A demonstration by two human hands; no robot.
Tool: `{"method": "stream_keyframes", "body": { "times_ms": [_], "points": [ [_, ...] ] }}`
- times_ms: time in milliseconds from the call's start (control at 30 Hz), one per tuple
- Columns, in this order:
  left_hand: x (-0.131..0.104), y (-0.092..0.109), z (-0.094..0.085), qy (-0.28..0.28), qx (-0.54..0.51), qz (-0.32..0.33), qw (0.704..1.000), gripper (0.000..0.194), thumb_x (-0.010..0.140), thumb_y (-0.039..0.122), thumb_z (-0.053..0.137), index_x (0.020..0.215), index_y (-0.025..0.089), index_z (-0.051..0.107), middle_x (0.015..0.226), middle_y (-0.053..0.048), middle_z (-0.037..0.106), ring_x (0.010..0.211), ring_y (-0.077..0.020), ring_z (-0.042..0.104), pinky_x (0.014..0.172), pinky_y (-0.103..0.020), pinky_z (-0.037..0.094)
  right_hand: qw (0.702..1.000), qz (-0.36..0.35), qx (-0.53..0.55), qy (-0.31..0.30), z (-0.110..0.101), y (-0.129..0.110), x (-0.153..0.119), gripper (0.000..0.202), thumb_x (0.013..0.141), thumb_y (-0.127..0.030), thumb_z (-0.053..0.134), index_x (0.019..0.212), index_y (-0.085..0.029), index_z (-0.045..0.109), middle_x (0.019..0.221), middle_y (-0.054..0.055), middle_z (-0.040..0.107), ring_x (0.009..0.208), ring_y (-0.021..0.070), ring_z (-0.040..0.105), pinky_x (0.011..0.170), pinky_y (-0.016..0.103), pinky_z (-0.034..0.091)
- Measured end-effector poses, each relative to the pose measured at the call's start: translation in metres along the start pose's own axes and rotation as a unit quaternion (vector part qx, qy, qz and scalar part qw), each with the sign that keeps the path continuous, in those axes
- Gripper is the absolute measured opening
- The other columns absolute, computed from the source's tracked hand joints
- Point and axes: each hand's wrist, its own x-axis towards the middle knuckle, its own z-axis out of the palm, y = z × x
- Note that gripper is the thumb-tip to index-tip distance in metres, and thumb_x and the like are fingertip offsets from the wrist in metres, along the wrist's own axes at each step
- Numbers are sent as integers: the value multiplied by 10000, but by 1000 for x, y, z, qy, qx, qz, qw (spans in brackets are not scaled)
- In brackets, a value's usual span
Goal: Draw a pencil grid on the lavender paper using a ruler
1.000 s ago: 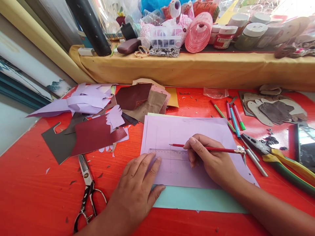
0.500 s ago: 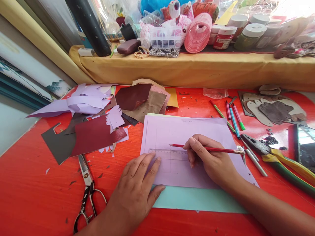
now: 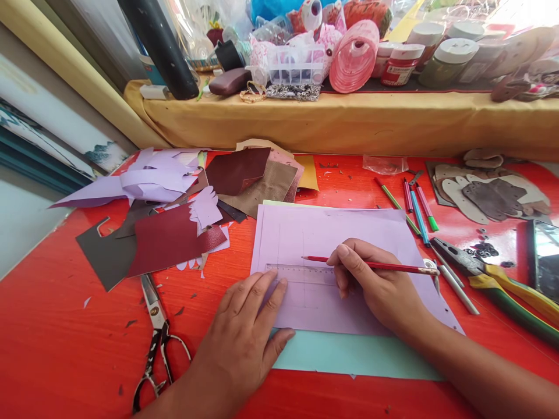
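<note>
Purple paper [image 3: 349, 227] with thin pencil lines lies over a light green sheet [image 3: 349, 356]. A clear ruler [image 3: 301, 273] rests across the lines. My left hand [image 3: 248, 320] is spread flat, its fingertips on the ruler's left end and the paper, its thumb near the green sheet. My right hand [image 3: 371, 273] is closed around a red pencil [image 3: 397, 267]. The pencil lies nearly level, its tip pointing left just above the ruler's upper edge; whether it touches the paper I cannot tell. My right fingers hide the ruler's right end.
Scissors [image 3: 155, 317] lie left of my left hand, below leather scraps [image 3: 174, 241] and purple paper offcuts [image 3: 157, 177]. Felt-tip pens [image 3: 419, 215], pliers [image 3: 480, 267] and a phone [image 3: 545, 256] are on the right. Paint jars [image 3: 402, 64] and a white basket [image 3: 296, 65] line the ledge behind.
Both hands, the pencil and the ruler keep their places on the paper. The whole view has shifted very slightly.
</note>
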Motion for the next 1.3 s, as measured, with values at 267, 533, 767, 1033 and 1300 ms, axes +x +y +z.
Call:
{"method": "stream_keyframes", "body": {
  "times_ms": [267, 533, 767, 1033, 1300],
  "points": [
    [0, 0, 0, 0, 1, -2, 1000, 482, 1197, 396, 395, 1551, 121, 574, 1537, -171, 644, 1391, -328, 567, 1184, -509, 426, 1000, -5, -1, -3, -1, 0, -1, 486, 1051, -647, 685, 846, -209, 736, 589, -15, 628, 524, 139, 579, 541, 272, 463],
    [0, 0, 1, 3, 4, -2, 1000, 482, 1192, 398, 406, 1554, 125, 572, 1537, -167, 644, 1391, -327, 565, 1189, -503, 419, 1000, -2, -1, 0, -1, 1, -2, 500, 1040, -668, 688, 844, -211, 738, 585, -14, 626, 521, 143, 575, 538, 276, 463],
    [0, 0, 0, 3, 7, 1, 1000, 487, 1195, 399, 397, 1550, 116, 571, 1531, -168, 645, 1385, -330, 561, 1189, -506, 413, 1000, -1, -7, 2, 0, 1, -1, 502, 1037, -671, 690, 844, -210, 736, 587, -13, 629, 525, 147, 579, 539, 282, 468],
    [1, -1, 1, 6, 5, 1, 1000, 480, 1187, 394, 422, 1548, 120, 579, 1531, -164, 642, 1387, -328, 560, 1197, -499, 411, 1000, -2, -7, 0, 0, 1, -1, 509, 1035, -679, 688, 846, -209, 733, 587, -15, 636, 522, 142, 582, 537, 279, 458],
    [2, -1, -1, 3, -1, 6, 1000, 480, 1192, 381, 412, 1542, 96, 575, 1535, -181, 633, 1390, -338, 546, 1193, -510, 396, 1000, -1, -8, -2, 0, 0, -1, 499, 1046, -666, 680, 850, -210, 729, 585, -21, 630, 527, 141, 579, 550, 280, 467]
  ]
}}
